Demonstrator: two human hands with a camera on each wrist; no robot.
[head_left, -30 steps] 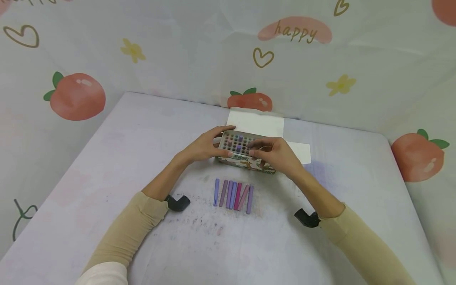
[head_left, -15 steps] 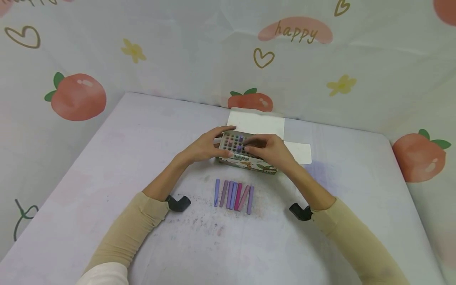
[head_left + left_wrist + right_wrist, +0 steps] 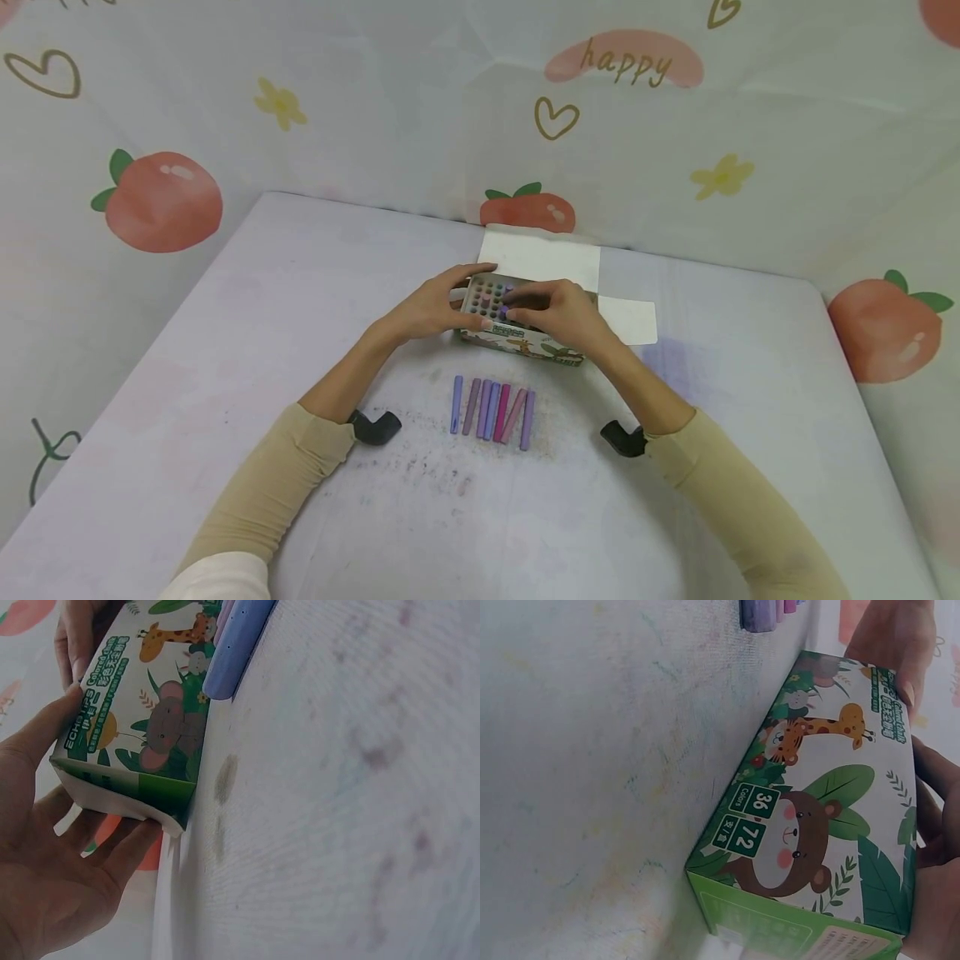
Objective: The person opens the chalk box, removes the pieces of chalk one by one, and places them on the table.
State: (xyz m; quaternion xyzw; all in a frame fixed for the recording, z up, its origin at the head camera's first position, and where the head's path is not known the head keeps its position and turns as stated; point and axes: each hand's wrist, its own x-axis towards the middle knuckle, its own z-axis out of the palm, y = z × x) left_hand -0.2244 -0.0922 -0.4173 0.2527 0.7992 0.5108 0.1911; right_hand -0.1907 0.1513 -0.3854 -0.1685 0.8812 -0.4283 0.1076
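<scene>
**Two hands are seen at an open chalk box**

A chalk box (image 3: 521, 346) is set on the white table (image 3: 450, 533), near the back, with its top open. Its left end is held by the left hand (image 3: 431, 310): the thumb is laid on the front edge, and the fingers are put around the side and back. The right hand (image 3: 573, 321) is held over the box, with its thumb and fingers bent down close to a purple stick (image 3: 503, 312). Whether that stick is pinched cannot be told. The hands are kept apart, with a small gap seen between the thumbs.

Lots of little round holes can be seen in the top of the box. A pink stick (image 3: 486, 302) and another purple stick (image 3: 509, 288) are stood up there.

In front of the box, seven chalk sticks (image 3: 502, 414) are laid in a row. They are coloured blue, purple and pink, and a few are tipped against each other.

The white lid (image 3: 540, 254) is folded back behind the box, and a white flap (image 3: 632, 322) is spread out at its right. A giraffe (image 3: 829, 731) and a bear (image 3: 791, 847) are printed on the front. The table is marked with chalk dust, and peaches are printed on the cloth (image 3: 375, 100) behind.
</scene>
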